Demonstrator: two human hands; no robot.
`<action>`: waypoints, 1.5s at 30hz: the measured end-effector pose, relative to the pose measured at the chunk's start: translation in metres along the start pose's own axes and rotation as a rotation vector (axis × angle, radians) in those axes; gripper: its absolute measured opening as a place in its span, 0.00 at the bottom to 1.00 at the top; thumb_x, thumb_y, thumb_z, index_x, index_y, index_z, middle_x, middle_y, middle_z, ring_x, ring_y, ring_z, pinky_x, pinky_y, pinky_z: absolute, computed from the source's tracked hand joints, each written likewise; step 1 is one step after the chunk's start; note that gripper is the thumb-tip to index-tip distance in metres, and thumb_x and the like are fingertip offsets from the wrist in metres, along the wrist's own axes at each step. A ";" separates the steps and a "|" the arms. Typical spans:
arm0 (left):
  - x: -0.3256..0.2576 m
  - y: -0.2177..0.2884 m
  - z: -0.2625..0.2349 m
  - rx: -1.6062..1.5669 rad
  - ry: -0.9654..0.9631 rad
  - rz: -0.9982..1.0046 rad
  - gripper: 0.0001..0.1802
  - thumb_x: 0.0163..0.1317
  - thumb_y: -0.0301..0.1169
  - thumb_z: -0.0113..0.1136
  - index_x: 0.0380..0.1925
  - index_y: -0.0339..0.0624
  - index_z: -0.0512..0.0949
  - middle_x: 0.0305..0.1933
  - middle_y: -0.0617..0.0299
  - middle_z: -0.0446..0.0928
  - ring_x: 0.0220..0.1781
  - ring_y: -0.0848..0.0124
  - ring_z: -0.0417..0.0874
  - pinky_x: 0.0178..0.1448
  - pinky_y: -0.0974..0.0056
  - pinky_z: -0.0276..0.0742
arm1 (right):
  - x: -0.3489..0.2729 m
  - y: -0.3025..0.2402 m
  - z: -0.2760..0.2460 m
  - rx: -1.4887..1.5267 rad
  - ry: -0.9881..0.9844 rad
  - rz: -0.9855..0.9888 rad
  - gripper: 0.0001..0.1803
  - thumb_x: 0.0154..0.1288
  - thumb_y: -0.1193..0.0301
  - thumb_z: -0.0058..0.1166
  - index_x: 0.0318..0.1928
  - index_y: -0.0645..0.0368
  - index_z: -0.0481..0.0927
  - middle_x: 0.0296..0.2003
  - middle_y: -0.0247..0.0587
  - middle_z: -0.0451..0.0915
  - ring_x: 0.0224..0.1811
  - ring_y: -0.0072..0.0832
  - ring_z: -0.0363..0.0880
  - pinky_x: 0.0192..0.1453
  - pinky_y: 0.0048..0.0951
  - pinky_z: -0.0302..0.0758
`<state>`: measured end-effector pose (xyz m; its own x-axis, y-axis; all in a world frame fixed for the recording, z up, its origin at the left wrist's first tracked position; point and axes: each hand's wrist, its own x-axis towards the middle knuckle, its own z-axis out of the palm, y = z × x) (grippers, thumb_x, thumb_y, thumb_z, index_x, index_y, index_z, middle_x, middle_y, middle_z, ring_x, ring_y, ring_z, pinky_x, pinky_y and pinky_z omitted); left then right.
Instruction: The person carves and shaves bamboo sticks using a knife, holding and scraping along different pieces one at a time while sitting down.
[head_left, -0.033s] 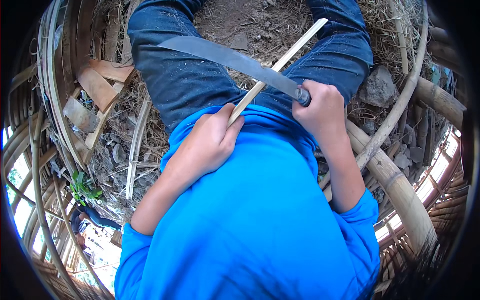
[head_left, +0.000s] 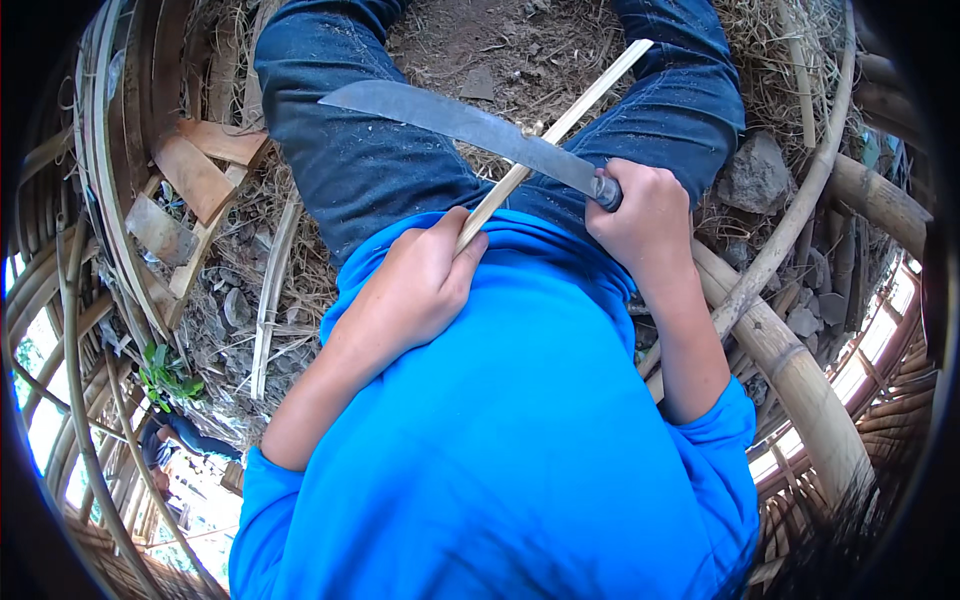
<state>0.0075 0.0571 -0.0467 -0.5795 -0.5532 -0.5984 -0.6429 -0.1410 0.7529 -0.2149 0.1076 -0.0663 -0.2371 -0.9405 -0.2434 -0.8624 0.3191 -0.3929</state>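
Note:
My left hand (head_left: 425, 280) is closed around the near end of a pale split bamboo strip (head_left: 590, 103), close against my blue shirt. The strip slants away to the right, its far end above my right thigh. In my right hand (head_left: 645, 208) is the short dark handle of a machete (head_left: 440, 118). Its broad grey blade points left and crosses over the strip around the middle, edge details too small to make out. A small pale shaving (head_left: 536, 129) shows where blade and strip meet.
My legs in dark jeans (head_left: 330, 140) are spread on both sides of bare soil (head_left: 450, 40). Split bamboo pieces (head_left: 195, 175) lie at the left. A grey stone (head_left: 757, 172) and thick bamboo poles (head_left: 790, 370) are at the right. Another person (head_left: 185, 440) is at the lower left.
The machete's tip has dipped very slightly toward me. Both hands keep their grip, and the bamboo strip is almost unmoved.

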 end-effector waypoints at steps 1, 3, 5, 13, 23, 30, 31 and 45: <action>0.000 0.001 0.000 -0.002 0.000 0.001 0.15 0.69 0.34 0.47 0.39 0.28 0.70 0.21 0.38 0.73 0.24 0.45 0.77 0.30 0.48 0.67 | 0.001 0.001 0.002 -0.003 0.000 -0.001 0.05 0.45 0.70 0.59 0.25 0.57 0.83 0.22 0.49 0.80 0.27 0.45 0.82 0.33 0.41 0.78; 0.001 0.003 -0.002 0.006 -0.039 -0.068 0.14 0.70 0.34 0.47 0.38 0.29 0.70 0.25 0.41 0.74 0.28 0.50 0.77 0.34 0.55 0.68 | 0.002 0.003 0.007 0.007 0.017 0.005 0.06 0.45 0.70 0.58 0.26 0.58 0.83 0.22 0.49 0.81 0.28 0.46 0.82 0.34 0.41 0.79; 0.000 0.003 -0.002 0.007 -0.031 -0.065 0.14 0.70 0.34 0.47 0.39 0.29 0.70 0.25 0.41 0.73 0.27 0.51 0.77 0.34 0.55 0.68 | 0.002 0.003 0.010 0.007 0.030 0.001 0.06 0.44 0.70 0.58 0.26 0.57 0.83 0.22 0.49 0.81 0.28 0.46 0.82 0.34 0.41 0.79; 0.001 -0.002 -0.001 0.030 0.001 -0.060 0.14 0.70 0.34 0.46 0.39 0.30 0.70 0.23 0.41 0.72 0.26 0.50 0.77 0.32 0.54 0.68 | 0.008 -0.001 0.019 0.024 0.037 0.048 0.04 0.48 0.72 0.56 0.23 0.59 0.80 0.22 0.52 0.78 0.29 0.50 0.80 0.34 0.44 0.77; -0.001 -0.007 0.001 0.038 0.052 -0.043 0.14 0.70 0.34 0.47 0.37 0.30 0.70 0.23 0.40 0.72 0.26 0.47 0.76 0.31 0.53 0.67 | 0.011 0.000 0.023 -0.021 0.086 0.018 0.05 0.48 0.70 0.58 0.23 0.58 0.81 0.22 0.52 0.79 0.28 0.50 0.80 0.34 0.44 0.77; -0.002 -0.008 0.000 0.015 0.054 -0.068 0.13 0.69 0.33 0.47 0.36 0.30 0.70 0.22 0.39 0.72 0.25 0.46 0.76 0.30 0.52 0.66 | 0.013 -0.001 0.025 -0.047 0.079 0.011 0.06 0.48 0.69 0.58 0.22 0.57 0.80 0.21 0.51 0.79 0.28 0.50 0.80 0.34 0.44 0.77; -0.002 -0.008 0.001 0.013 0.055 -0.067 0.13 0.69 0.33 0.47 0.36 0.30 0.70 0.22 0.39 0.72 0.25 0.46 0.76 0.30 0.52 0.66 | 0.013 -0.001 0.026 -0.049 0.079 0.010 0.06 0.48 0.69 0.58 0.22 0.57 0.80 0.21 0.51 0.79 0.28 0.50 0.80 0.34 0.44 0.77; -0.015 -0.018 -0.003 -0.040 0.099 -0.064 0.12 0.71 0.33 0.46 0.34 0.33 0.68 0.21 0.49 0.69 0.23 0.59 0.71 0.30 0.56 0.65 | 0.046 0.097 -0.063 -0.155 0.284 0.485 0.14 0.57 0.65 0.52 0.30 0.66 0.82 0.25 0.55 0.81 0.31 0.46 0.83 0.39 0.40 0.76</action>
<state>0.0298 0.0655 -0.0505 -0.4843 -0.6204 -0.6169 -0.6554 -0.2098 0.7256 -0.3377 0.0882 -0.0598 -0.7131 -0.6927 -0.1077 -0.6759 0.7202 -0.1565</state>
